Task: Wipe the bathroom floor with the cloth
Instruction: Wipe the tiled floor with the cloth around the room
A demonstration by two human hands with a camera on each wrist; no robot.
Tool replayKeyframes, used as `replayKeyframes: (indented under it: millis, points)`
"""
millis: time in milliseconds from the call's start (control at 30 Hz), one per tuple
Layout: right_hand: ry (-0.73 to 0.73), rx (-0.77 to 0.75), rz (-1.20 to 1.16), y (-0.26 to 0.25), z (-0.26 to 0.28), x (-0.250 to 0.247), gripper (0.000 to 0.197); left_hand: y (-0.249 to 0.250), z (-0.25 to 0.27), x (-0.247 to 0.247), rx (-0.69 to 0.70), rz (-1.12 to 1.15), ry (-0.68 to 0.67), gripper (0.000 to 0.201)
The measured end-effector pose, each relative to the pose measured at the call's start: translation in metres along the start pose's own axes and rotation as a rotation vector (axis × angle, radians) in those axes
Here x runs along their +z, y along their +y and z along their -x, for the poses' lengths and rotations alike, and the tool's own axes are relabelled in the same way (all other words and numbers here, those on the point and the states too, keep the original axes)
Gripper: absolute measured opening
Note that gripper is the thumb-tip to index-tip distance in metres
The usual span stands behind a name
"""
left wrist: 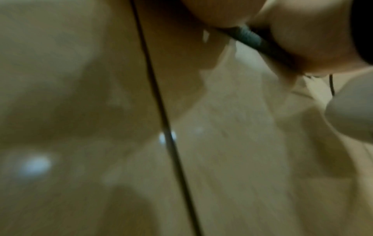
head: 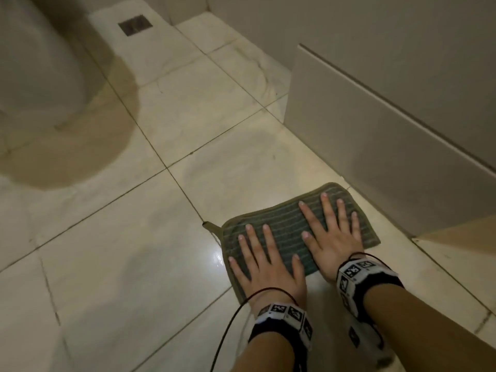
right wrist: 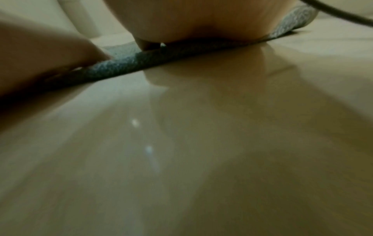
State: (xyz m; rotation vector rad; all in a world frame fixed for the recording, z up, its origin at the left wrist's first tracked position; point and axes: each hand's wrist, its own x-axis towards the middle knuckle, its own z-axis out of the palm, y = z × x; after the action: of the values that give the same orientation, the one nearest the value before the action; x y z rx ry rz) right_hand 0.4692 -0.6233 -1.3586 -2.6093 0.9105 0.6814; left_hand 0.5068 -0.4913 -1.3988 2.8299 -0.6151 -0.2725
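Note:
A grey-green striped cloth (head: 288, 226) lies flat on the pale tiled floor (head: 134, 251), right of centre in the head view. My left hand (head: 264, 260) presses on its near left part with fingers spread straight. My right hand (head: 331, 232) presses flat on its right part, fingers spread toward the far edge. In the left wrist view only the cloth's dark edge (left wrist: 256, 39) shows under the palm. In the right wrist view the cloth's edge (right wrist: 129, 62) runs across the floor beneath the palm.
A white cabinet panel (head: 375, 135) stands close on the right of the cloth. A toilet base (head: 40, 71) rises at the far left with a brownish shadow around it. A floor drain (head: 135, 24) sits at the back. A thin black cable (head: 228, 326) trails from the left wrist.

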Motion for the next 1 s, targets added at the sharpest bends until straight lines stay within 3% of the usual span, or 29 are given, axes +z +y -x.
replayKeyframes:
  millis: [333, 467, 667, 1000]
  points:
    - [-0.027, 0.09, 0.018, -0.013, -0.017, -0.014, 0.061, 0.008, -0.022, -0.017, 0.032, 0.042, -0.225, 0.086]
    - [0.055, 0.048, -0.012, -0.009, -0.047, -0.022, 0.054, 0.015, -0.066, -0.025, 0.105, -0.001, -0.206, 0.086]
    - [0.159, 0.014, 0.006, -0.036, -0.11, -0.047, 0.062, -0.004, -0.152, -0.048, 0.104, -0.062, -0.259, 0.078]
    - [0.117, 0.026, 0.014, -0.071, -0.127, -0.058, 0.065, -0.037, -0.168, -0.058, 0.159, -0.083, -0.264, 0.075]
